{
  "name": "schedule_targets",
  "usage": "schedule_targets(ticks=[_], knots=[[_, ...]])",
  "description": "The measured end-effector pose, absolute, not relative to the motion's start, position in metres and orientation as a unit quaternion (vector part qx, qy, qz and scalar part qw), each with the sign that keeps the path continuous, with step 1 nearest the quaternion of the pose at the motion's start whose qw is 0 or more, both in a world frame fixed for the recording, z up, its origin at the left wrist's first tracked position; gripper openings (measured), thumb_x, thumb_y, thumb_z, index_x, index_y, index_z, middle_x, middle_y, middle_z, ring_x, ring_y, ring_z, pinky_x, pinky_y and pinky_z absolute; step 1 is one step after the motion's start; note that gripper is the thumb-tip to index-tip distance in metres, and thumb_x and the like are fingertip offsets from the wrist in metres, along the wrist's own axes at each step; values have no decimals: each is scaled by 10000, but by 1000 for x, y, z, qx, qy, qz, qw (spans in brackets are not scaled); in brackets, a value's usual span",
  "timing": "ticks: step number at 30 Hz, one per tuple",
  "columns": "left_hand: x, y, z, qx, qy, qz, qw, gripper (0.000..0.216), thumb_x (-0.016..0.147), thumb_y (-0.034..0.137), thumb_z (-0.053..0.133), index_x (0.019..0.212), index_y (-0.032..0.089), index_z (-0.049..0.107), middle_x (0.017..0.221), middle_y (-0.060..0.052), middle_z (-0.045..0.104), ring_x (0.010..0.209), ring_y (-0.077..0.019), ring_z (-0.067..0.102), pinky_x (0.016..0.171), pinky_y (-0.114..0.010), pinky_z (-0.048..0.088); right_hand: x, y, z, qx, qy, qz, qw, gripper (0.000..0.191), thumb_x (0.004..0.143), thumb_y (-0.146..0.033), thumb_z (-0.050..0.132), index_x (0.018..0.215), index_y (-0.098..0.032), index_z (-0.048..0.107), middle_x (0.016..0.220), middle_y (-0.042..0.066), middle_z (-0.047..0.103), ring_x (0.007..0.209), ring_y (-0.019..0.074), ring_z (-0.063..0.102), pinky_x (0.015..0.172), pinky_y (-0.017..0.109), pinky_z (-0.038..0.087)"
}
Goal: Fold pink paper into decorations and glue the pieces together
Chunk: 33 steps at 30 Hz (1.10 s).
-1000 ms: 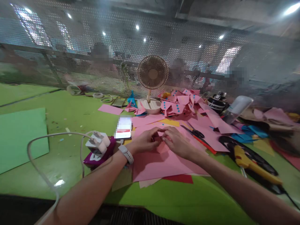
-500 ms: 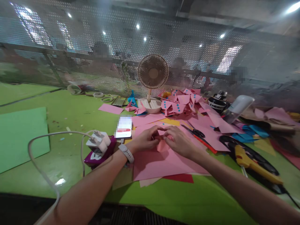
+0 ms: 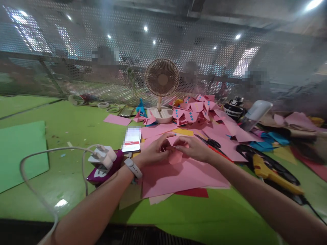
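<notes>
Both hands meet over a stack of pink paper sheets [image 3: 163, 183] in the middle of the green table. My left hand [image 3: 157, 149], with a white watch [image 3: 133, 167] at the wrist, has its fingers closed on the left side of a small folded pink paper piece [image 3: 175, 157]. From the right, my right hand [image 3: 192, 148] pinches the same piece, its fingertips near the left hand's. The fingers hide the upper part of the folds. Black scissors [image 3: 213, 142] lie just beyond my right hand.
A phone [image 3: 132, 140] and a purple power strip [image 3: 94, 177] with chargers lie left. Behind stand a fan [image 3: 162, 80] and a heap of folded pink paper pieces [image 3: 195, 110]. A yellow glue gun [image 3: 274, 175] rests on a black tray at right. Green card [image 3: 22, 154] lies far left.
The view has shifted slightly, so everything sits a little further left. My right fingers have moved closer together over the folded pink paper; both hands still hold it.
</notes>
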State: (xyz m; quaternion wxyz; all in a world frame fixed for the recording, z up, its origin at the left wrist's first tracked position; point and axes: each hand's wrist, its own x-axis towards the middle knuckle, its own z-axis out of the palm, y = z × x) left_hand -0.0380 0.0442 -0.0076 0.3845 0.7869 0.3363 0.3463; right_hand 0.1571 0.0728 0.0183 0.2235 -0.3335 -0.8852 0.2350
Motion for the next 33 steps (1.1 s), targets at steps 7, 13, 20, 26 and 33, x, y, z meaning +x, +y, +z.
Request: schedule_targets(ticks=[7,13,20,26,33], knots=[[-37,42,-4,780,341,343,397,559,802,215,500,1319,174,291,802,-11,525,712,-129,492,596,-235,371,154,72,20,-354,-869,254,234,106,802,-233,553,807,-175,641,812,25,661,750,145,572,704,274,425],[-37,40,-1,775,337,343,409,523,807,219,489,1299,170,316,812,-15,530,752,-140,509,653,-261,396,154,73,20,-355,-862,272,239,98,786,-212,556,785,-164,641,812,36,667,749,147,578,712,274,431],[-38,42,-3,782,336,337,403,496,808,208,480,1280,177,331,799,-9,529,722,-131,501,652,-261,400,156,76,18,-348,-858,290,240,92,767,-207,562,782,-161,641,806,38,667,738,153,585,693,277,444],[-38,40,-1,780,368,332,382,525,797,228,522,1286,189,336,854,-29,550,751,-140,518,623,-247,402,158,80,19,-342,-857,294,252,132,768,-157,521,803,-163,648,816,27,668,764,148,583,727,275,433],[-35,41,-4,753,365,357,416,499,832,320,529,1273,180,343,812,-16,528,716,-127,510,611,-237,399,158,78,19,-352,-840,310,271,107,753,-155,529,805,-154,623,792,28,642,736,141,571,691,270,438]])
